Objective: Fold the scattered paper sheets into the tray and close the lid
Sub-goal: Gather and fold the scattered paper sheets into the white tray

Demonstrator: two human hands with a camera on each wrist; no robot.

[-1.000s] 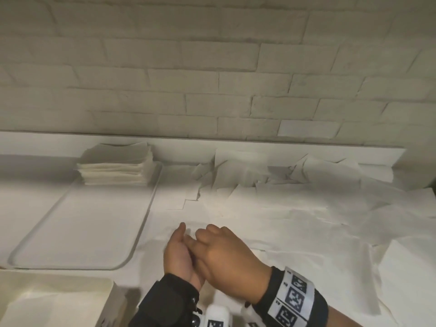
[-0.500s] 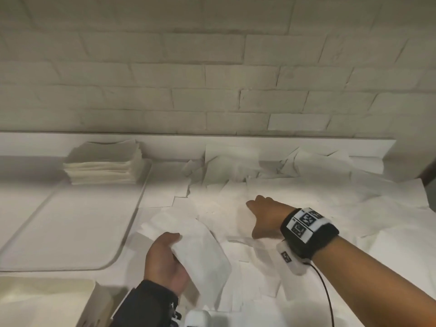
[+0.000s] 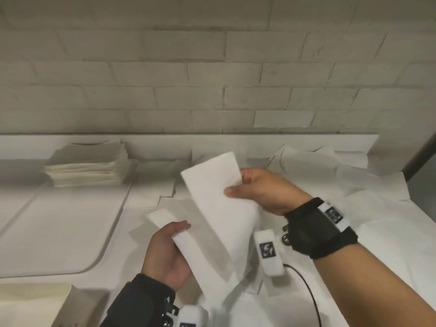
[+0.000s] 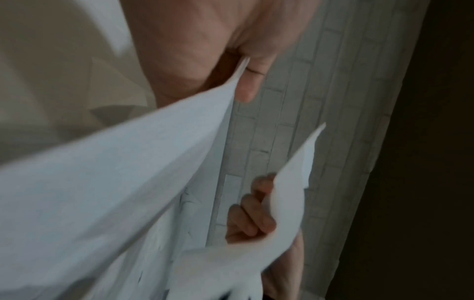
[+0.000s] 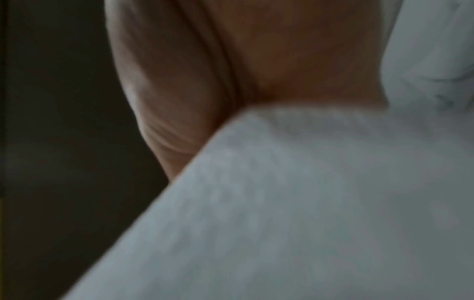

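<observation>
I hold one sheet of paper up over the desk, both hands on it. My right hand pinches the sheet's right edge, thumb on the face turned to me and the fingers behind it. My left hand grips the lower left part of the same sheet, thumb on top, fingers curled under; the left wrist view shows those fingers bent round the paper's edge. The sheet bends between the two hands, its upper flap standing up towards the brick wall and the lower flap running down to my left palm. The right wrist view is blurred: only my palm and white paper close against it.

Under the held sheet, loose sheets lie scattered across the desk, overlapping, some leaning on the low white ledge at the foot of the wall. To the left lies a flat white tray with rounded corners, and a stack of folded sheets sits at its far end. At the lower left corner a white box shows, cut off by the edge. Black bands with small white cameras sit on both wrists.
</observation>
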